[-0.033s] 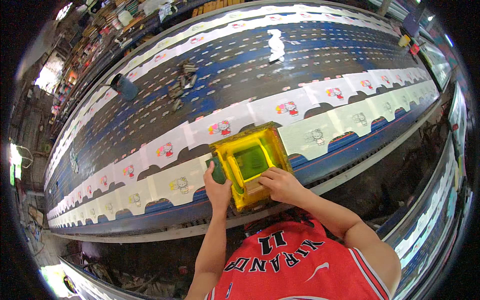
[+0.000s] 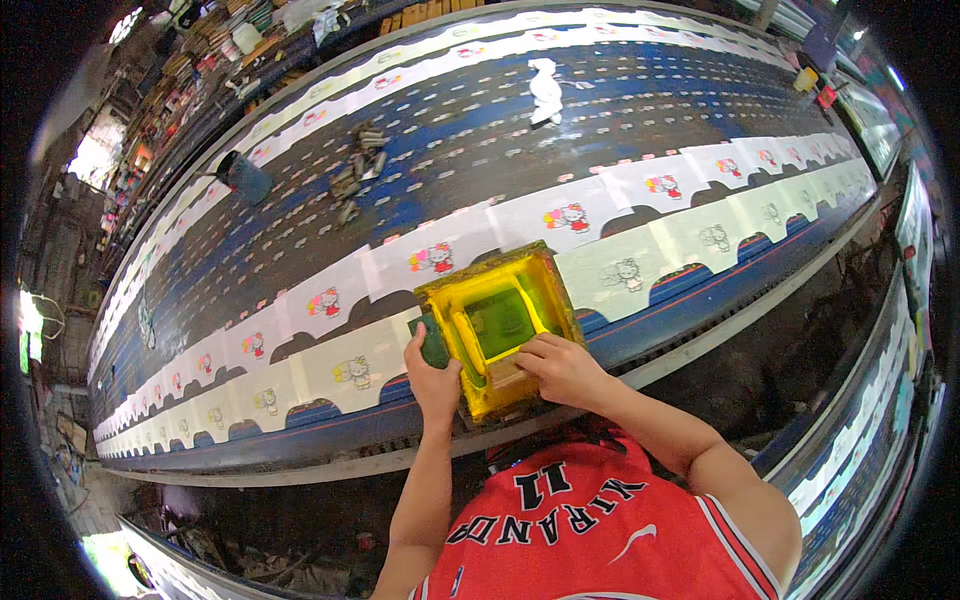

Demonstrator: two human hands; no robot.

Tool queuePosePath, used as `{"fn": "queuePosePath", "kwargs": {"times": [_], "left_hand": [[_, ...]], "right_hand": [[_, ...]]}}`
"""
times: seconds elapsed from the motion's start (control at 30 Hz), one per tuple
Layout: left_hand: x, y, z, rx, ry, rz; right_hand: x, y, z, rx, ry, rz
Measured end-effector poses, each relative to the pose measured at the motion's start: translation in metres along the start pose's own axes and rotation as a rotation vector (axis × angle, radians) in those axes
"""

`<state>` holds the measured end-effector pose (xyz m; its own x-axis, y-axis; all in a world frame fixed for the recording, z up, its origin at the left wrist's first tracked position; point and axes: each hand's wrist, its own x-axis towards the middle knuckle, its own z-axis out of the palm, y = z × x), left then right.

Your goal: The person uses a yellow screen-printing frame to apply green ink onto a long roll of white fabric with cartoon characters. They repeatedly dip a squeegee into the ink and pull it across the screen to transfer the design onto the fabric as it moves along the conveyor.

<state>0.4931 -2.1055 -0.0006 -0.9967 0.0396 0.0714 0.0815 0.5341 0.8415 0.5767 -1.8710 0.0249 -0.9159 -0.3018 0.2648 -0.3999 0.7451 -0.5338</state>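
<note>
A small screen printing frame (image 2: 556, 290), smeared with yellow ink, lies over the near row of printed fabric pieces. The mesh window (image 2: 500, 322) in its middle looks green, with yellow ink around it. My left hand (image 2: 433, 385) grips the frame's left side, its fingers along a dark green piece (image 2: 430, 344) there. My right hand (image 2: 562, 370) is closed at the near inner side of the frame, on a tan, ink-stained squeegee (image 2: 510, 384); the fingers partly hide it. Beside the frame, a pale fabric piece (image 2: 365, 365) carries a cartoon cat outline with yellow.
The long dark printing table (image 2: 450, 150) bears rows of cut fabric pieces (image 2: 520, 215) with cartoon prints. On it stand a dark blue bucket (image 2: 245, 177), a heap of small blocks (image 2: 360, 165) and a crumpled white cloth (image 2: 545, 92). Cluttered shelves (image 2: 215, 75) line the far left.
The table and prints sit slightly further left in the picture, a small shift of view. Both hands keep their hold on the frame and squeegee.
</note>
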Motion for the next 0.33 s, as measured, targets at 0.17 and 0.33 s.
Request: {"fn": "queuePosePath", "kwargs": {"times": [0.17,0.33], "left_hand": [[-0.004,0.053,0.078,-0.066,0.006,-0.012],[-0.020,0.094,0.156,-0.053,-0.009,-0.023]], "right_hand": [[-0.031,0.049,-0.065,-0.047,0.017,0.015],[-0.085,0.119,-0.106,-0.085,-0.068,0.070]]}}
